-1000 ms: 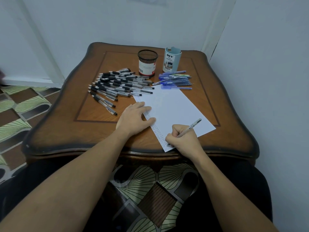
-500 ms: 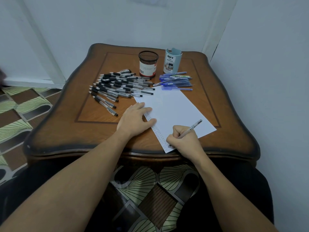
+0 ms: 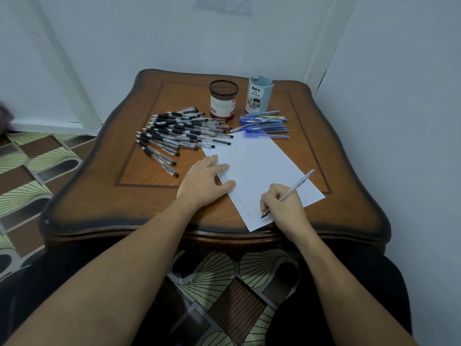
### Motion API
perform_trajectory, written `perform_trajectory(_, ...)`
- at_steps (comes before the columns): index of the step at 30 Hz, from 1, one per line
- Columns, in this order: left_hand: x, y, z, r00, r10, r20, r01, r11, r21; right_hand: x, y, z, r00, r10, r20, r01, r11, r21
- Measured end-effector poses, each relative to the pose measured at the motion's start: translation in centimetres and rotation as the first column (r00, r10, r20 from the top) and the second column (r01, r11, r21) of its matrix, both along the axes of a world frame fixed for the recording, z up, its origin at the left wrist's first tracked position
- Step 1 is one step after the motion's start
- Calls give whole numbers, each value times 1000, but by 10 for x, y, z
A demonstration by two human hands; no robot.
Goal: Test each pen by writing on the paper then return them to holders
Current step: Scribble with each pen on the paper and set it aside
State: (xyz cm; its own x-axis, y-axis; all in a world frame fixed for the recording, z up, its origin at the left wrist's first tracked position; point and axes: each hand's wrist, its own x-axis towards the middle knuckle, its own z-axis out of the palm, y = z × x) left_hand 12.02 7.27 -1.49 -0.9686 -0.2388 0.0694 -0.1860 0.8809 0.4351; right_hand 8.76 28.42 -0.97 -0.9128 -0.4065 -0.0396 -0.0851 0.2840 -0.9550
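Low in the frame's centre, the right hand [image 3: 284,208] still grips the pen [image 3: 296,186], its tip nudged slightly rightward on the paper [image 3: 259,166], which the flat, relaxed left hand [image 3: 202,182] pins down, so this pen's test is probably still underway.

The scene is dimly, evenly lit, with a cool bluish cast over the walls [image 3: 149,33]. Only faint, soft shadows are seen beneath the black pens [image 3: 179,131] on the desk [image 3: 139,171]. Wide-angle bowing is seen toward the edges; marks on the paper [image 3: 257,166] are blurred.
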Motion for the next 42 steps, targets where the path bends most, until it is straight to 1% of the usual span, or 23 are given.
perform_trajectory(3, 0, -1, 0, 1000, 7, -28, -6, 1000, 19, -4, -2, 9, 994, 55, 94, -54, 998, -15)
perform_trajectory(5, 0, -1, 0, 999, 14, -39, -13, 999, 40, -7, -6, 17, 990, 73, 124, -82, 994, 66)
perform_trajectory(9, -1, -3, 6, 999, 31, -10, -29, 986, 163, -10, -18, 28, 995, 81, 55, -92, 962, 256)
perform_trajectory(11, 1, -5, 15, 998, 58, -37, -46, 964, 262, -12, -25, 34, 992, 120, 39, -127, 941, 313)
perform_trajectory(13, 8, -12, 28, 991, 91, -95, -54, 941, 335, -16, -40, 43, 988, 152, 19, -149, 925, 351)
perform_trajectory(15, 23, -28, 40, 982, 118, -150, -63, 942, 329, -16, -66, 50, 980, 195, -38, -166, 911, 377)
perform_trajectory(18, 63, -74, 52, 936, 175, -305, -107, 968, 228, -2, -124, 61, 939, 320, -126, -244, 878, 413)
perform_trajectory(21, 120, -128, 62, 872, 289, -395, -267, 957, 111, 32, -193, 71, 862, 481, -160, -376, 819, 433)
perform_trajectory(23, 162, -160, 69, 847, 370, -382, -375, 925, 64, 61, -239, 74, 813, 558, -167, -445, 781, 439)
perform_trajectory(25, 204, -186, 68, 825, 457, -332, -476, 879, 28, 96, -278, 76, 757, 635, -155, -520, 729, 446)
perform_trajectory(29, 282, -213, 50, 733, 644, -220, -656, 755, 25, 163, -338, 70, 657, 748, -94, -638, 617, 461)
perform_trajectory(33, 334, -220, 35, 686, 713, -146, -716, 697, 38, 214, -371, 54, 572, 818, -54, -675, 507, 536)
perform_trajectory(37, 365, -222, 26, 631, 769, -105, -768, 638, 54, 244, -383, 34, 496, 868, 17, -698, 387, 603)
perform_trajectory(39, 372, -220, 22, 614, 785, -86, -783, 619, 65, 251, -386, 25, 482, 875, 45, -698, 352, 623)
perform_trajectory(42, 374, -214, 14, 607, 793, -56, -788, 609, 91, 256, -385, 20, 480, 876, 56, -677, 329, 658)
